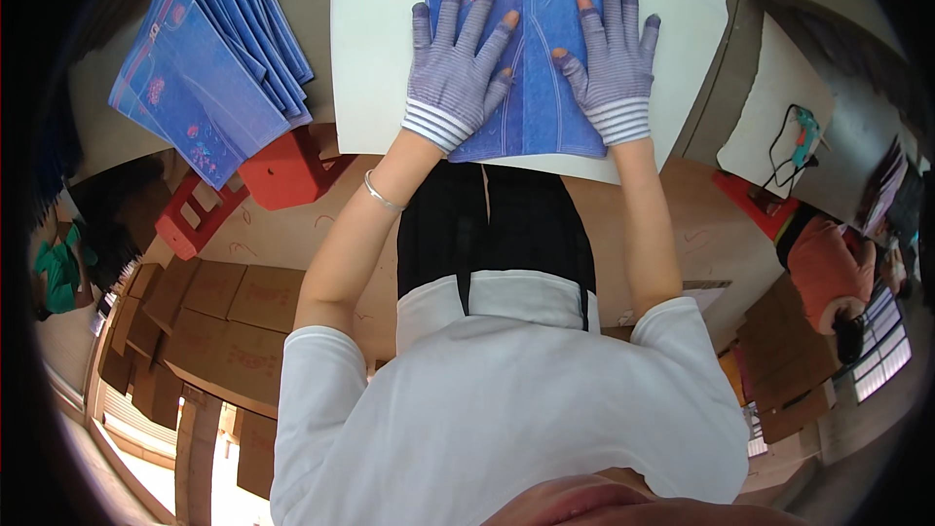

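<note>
Two blue jeans-print panels [538, 88] with pink flowers lie side by side on a white board [375, 49] in front of me. On the left one, my left hand [456, 63] rests flat with its fingers spread. My right hand [614, 63] lies the same way on the right one, near its outer edge. Both wear striped purple-grey gloves with white-banded cuffs, and bare skin shows at the thumb and index tips. Neither hand grips anything. The panels' far ends run out of view at the top.
A fanned stack of similar blue panels [200, 78] lies at the left, above red plastic stools [282, 170]. At the right, a teal corded tool [804, 136] lies on a pale sheet. Cardboard boxes [229, 346] are piled behind me. People are at the far left [58, 268] and right [833, 263].
</note>
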A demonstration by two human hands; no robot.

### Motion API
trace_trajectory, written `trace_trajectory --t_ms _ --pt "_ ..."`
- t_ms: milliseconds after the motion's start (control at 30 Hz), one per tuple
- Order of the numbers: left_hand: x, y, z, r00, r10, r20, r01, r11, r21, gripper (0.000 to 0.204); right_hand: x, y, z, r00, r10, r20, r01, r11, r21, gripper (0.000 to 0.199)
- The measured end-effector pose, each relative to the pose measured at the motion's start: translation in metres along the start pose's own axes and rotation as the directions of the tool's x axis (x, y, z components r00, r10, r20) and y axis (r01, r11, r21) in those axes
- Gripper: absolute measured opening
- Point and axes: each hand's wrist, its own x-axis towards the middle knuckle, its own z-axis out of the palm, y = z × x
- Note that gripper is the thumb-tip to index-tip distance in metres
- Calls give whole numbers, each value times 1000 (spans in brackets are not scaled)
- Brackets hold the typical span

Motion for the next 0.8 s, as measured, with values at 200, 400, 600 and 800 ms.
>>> trace_trajectory --t_ms 200,400,600,800 --pt "42 -33 -2 994 107 14 -107 993 -43 67 88 19 -14 955 -297 -19 296 955 -31 61" --pt "91 -59 -17 974 226 17 -226 970 88 63 109 35 6 891 -407 202 385 912 139 63" --pt "-131 28 7 825 412 387 -256 883 -394 75 -113 -14 -27 725 -622 297 487 767 418 51" --pt "-188 34 -31 989 -63 131 139 675 -725 32 -182 -14 -70 984 -116 134 -16 694 719 17"
